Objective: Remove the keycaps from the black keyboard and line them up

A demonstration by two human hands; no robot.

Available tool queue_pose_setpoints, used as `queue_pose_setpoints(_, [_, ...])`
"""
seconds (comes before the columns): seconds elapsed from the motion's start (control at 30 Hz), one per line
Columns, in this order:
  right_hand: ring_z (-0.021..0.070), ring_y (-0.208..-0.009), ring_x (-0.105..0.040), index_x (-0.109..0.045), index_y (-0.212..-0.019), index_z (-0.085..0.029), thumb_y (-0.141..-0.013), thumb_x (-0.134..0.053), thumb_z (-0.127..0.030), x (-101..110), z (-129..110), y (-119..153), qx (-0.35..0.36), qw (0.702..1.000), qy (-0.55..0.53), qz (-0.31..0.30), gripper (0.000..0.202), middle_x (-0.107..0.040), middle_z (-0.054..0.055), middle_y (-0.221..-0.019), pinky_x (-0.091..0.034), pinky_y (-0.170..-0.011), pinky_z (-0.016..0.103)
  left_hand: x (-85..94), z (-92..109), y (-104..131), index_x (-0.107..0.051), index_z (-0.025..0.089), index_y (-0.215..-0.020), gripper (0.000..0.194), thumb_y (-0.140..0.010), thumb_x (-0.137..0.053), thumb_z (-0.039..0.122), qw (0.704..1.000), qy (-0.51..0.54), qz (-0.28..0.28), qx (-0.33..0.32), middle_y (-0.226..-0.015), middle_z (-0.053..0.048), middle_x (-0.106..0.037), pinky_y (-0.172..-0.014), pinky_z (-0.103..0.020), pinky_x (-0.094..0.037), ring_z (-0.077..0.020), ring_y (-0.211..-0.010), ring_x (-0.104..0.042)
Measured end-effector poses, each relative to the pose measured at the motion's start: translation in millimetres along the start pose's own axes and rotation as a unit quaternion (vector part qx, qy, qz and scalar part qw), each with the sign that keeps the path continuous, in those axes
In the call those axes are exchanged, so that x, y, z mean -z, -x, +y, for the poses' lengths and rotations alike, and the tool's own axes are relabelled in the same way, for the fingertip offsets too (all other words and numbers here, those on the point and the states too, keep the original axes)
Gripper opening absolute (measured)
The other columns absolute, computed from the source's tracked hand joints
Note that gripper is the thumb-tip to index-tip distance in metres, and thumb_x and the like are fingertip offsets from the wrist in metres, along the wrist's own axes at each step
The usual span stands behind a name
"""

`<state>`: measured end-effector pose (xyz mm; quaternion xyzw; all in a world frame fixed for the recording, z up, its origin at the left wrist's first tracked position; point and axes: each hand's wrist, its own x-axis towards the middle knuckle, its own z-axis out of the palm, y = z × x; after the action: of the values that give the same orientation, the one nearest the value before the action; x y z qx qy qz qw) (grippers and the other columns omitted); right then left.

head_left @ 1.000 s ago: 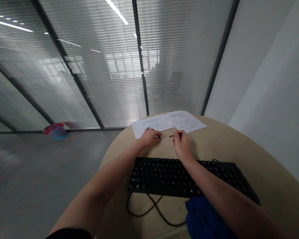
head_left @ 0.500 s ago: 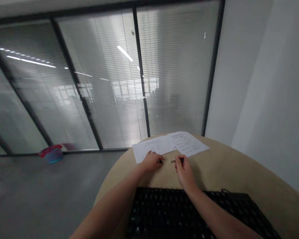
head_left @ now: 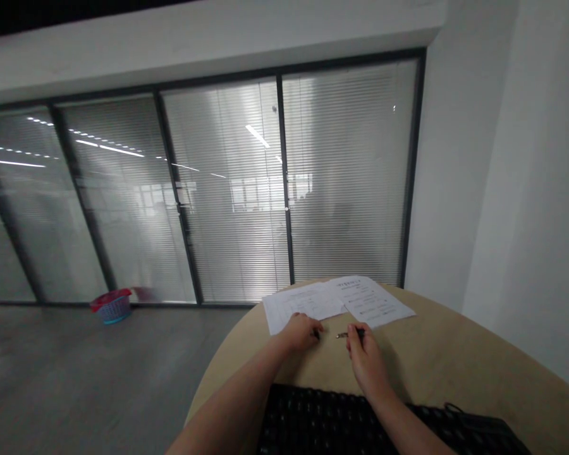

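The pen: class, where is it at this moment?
In the head view, right of centre, the pen is in the right hand, tip toward the left hand, near the paper sheets.

Both forearms point(head_left: 241, 399) forward, fingers point(head_left: 354, 339) curled

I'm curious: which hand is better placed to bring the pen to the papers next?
Probably the right hand: it holds the pen near the papers. The left hand seems busy with a small dark thing, too unclear to name.
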<state>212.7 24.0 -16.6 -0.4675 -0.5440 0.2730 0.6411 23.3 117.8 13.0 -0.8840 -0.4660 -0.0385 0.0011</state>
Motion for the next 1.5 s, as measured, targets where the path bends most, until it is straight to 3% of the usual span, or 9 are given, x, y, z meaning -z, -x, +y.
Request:
queue_pose_setpoints(0.27, [0.0247,-0.056,-0.055,-0.053,-0.085,-0.026,-0.087,-0.047,-0.073,1.0,-6.7,1.5,-0.048,0.998,0.002,0.032,0.047,-0.054,0.0,-0.062,-0.043,-0.052,0.036,11.2,2.5,6.0,-0.077,0.03,-0.112,0.041,-0.072,-0.075,0.024,0.999,0.041,0.019,-0.004,-0.109,-0.003,-0.079,-0.099,-0.038,-0.049,-0.028,-0.106,-0.07])
queue_pose_setpoints(0.4, [0.0232,-0.057,-0.054,-0.053,-0.086,-0.025,-0.089,-0.045,-0.071,5.3,-12.7,3.5,-0.046,0.998,0.017,0.031,0.046,-0.054,0.0,-0.063,-0.042,-0.053,0.035,19.1,9.2,22.3,-0.075,0.02,-0.117,0.034,-0.085,-0.063,0.023,0.993,0.093,0.07,0.035,-0.121,-0.009,-0.074,-0.101,-0.037,-0.048,-0.027,-0.112,-0.067])
queue_pose_setpoints(0.5, [0.0219,-0.058,-0.052,-0.053,-0.087,-0.024,-0.09,-0.047,-0.068,8.8,-16.2,2.7,-0.037,0.999,0.023,0.027,0.044,-0.053,0.0,-0.063,-0.042,-0.055,0.034,18.6,21.0,42.2,-0.075,0.019,-0.114,0.029,-0.091,-0.058,0.026,0.985,0.151,0.069,0.037,-0.111,-0.006,-0.077,-0.088,-0.03,-0.051,-0.0208,-0.096,-0.07])
queue_pose_setpoints(0.6, [0.0204,-0.057,-0.05,-0.055,-0.087,-0.023,-0.089,-0.05,-0.068,18.2,-25.6,-4.5,-0.031,0.999,0.025,0.014,0.045,-0.052,-0.001,-0.061,-0.04,-0.053,0.032,11.6,34.0,62.1,-0.078,0.019,-0.097,0.021,-0.091,-0.059,0.027,0.974,0.226,0.027,-0.012,-0.092,-0.003,-0.078,-0.076,-0.027,-0.05,-0.0178,-0.08,-0.068])
queue_pose_setpoints(0.73, [0.0131,-0.048,-0.043,-0.053,-0.084,-0.023,-0.084,-0.058,-0.067,38.8,-52.6,-17.2,-0.071,0.99,-0.021,-0.116,0.045,-0.049,-0.005,-0.057,-0.033,-0.044,0.026,0.3,39.9,76.8,-0.078,0.018,-0.087,0.021,-0.09,-0.059,0.026,0.965,0.261,0.007,-0.032,-0.084,-0.003,-0.077,-0.072,-0.026,-0.046,-0.0169,-0.075,-0.065])
queue_pose_setpoints(0.87, [0.0108,-0.048,-0.051,-0.052,-0.085,-0.022,-0.083,-0.063,-0.065,47.9,-74.4,-9.1,-0.13,0.929,-0.019,-0.346,0.044,-0.059,-0.003,-0.065,-0.035,-0.04,0.022,-3.7,36.0,79.5,-0.077,0.016,-0.086,0.025,-0.091,-0.057,0.029,0.961,0.274,0.011,-0.032,-0.076,-0.002,-0.073,-0.068,-0.026,-0.043,-0.0157,-0.069,-0.06])
queue_pose_setpoints(0.97, [0.0114,-0.052,-0.056,-0.055,-0.093,-0.021,-0.087,-0.06,-0.06,40.2,-70.7,8.5,-0.134,0.885,-0.006,-0.447,0.04,-0.064,-0.001,-0.074,-0.041,-0.043,0.023,-3.5,35.3,79.8,-0.076,0.015,-0.084,0.026,-0.091,-0.056,0.03,0.959,0.28,0.014,-0.04,-0.072,-0.001,-0.07,-0.065,-0.025,-0.04,-0.0145,-0.065,-0.057])
queue_pose_setpoints(1.2, [0.0119,-0.053,-0.05,-0.054,-0.095,-0.023,-0.098,-0.048,-0.053,16.4,-37.0,28.0,-0.108,0.913,0.074,-0.387,0.031,-0.057,-0.005,-0.066,-0.04,-0.052,0.025,-7.0,37.7,78.0,-0.076,0.015,-0.083,0.026,-0.091,-0.056,0.03,0.958,0.285,0.02,-0.035,-0.072,-0.002,-0.07,-0.064,-0.026,-0.039,-0.015,-0.065,-0.057])
queue_pose_setpoints(1.5, [0.013,-0.056,-0.051,-0.05,-0.097,-0.024,-0.1,-0.043,-0.056,14.9,-35.7,33.0,-0.106,0.92,0.053,-0.375,0.033,-0.058,-0.003,-0.071,-0.04,-0.054,0.026,-7.1,38.2,77.7,-0.076,0.015,-0.086,0.026,-0.091,-0.055,0.029,0.958,0.285,0.018,-0.03,-0.071,-0.003,-0.071,-0.064,-0.026,-0.039,-0.0146,-0.066,-0.058])
